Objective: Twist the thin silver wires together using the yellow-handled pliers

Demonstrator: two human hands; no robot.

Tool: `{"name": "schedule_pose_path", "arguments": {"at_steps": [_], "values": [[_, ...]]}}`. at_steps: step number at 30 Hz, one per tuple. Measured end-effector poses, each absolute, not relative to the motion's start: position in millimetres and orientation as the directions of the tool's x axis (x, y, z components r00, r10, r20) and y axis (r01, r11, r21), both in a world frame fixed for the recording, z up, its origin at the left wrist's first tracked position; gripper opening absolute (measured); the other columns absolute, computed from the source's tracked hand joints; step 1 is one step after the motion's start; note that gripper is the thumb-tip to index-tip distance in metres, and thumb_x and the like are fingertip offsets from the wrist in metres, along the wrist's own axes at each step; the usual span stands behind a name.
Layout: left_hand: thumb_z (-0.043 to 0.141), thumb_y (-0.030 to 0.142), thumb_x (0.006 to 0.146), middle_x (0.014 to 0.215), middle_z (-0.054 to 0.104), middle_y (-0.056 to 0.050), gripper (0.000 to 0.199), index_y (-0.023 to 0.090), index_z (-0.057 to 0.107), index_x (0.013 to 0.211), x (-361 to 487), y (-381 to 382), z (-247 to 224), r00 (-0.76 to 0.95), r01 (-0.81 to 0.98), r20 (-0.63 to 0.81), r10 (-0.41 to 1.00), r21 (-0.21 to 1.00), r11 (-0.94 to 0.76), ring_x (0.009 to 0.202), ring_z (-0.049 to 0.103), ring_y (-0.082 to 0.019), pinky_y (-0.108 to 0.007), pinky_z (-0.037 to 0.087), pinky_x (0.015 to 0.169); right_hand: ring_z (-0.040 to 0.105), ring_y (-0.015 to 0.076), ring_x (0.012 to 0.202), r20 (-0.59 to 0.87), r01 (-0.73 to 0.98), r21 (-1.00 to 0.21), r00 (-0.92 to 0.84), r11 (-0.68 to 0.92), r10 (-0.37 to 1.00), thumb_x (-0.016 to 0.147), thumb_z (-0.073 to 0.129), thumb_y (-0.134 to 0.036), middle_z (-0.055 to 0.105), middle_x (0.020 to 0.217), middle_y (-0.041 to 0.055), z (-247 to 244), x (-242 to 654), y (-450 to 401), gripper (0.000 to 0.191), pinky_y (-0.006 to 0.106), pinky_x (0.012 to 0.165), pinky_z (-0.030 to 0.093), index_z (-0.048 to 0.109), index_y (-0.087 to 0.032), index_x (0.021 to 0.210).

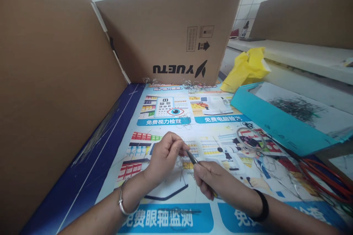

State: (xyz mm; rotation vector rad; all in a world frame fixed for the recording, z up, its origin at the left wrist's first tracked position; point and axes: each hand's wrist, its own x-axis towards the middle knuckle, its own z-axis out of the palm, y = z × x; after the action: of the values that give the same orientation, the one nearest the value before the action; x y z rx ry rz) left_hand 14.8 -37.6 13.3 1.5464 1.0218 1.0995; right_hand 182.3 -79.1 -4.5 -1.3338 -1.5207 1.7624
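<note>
Near the middle of the printed mat (162, 132), my left hand (168, 154) has its thumb and fingers pinched together; what lies between them is too small to make out. My right hand (206, 176) is wrapped round a slim metal tool (192, 158), whose tip points up and left and reaches my left fingertips. Part of a yellow handle shows below my right palm. Thin wires (182, 170) hang just under the two hands. A bundle of dark wire pieces (179, 211) lies on the mat in front of me.
Cardboard panels (165, 33) stand at the back and left. On the right are a blue box (275, 125) holding a dark wire heap, a yellow bag (245, 69), a clear ring (250, 137) and red cable loops (325, 180). Long thin wires (95, 137) lie along the left.
</note>
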Motion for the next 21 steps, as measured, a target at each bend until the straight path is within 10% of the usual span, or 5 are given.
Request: {"name": "schedule_pose_path", "arguments": {"at_steps": [21], "values": [[0.046,0.023,0.087,0.076,0.066,0.001,0.012,0.018,0.056,0.083,16.8,-43.9,9.4,0.163,0.318,0.278,0.947,0.893,-0.317,0.067,0.064,-0.010,-0.021,0.050,0.065,0.040,0.0071,0.034,-0.361,0.121,-0.931,-0.437,-0.344,0.824,0.082,0.035,-0.062,0.047,0.038,-0.0033,-7.9,179.3,-81.7,0.049,0.019,0.038,0.026,0.046,-0.018,0.064]]}}
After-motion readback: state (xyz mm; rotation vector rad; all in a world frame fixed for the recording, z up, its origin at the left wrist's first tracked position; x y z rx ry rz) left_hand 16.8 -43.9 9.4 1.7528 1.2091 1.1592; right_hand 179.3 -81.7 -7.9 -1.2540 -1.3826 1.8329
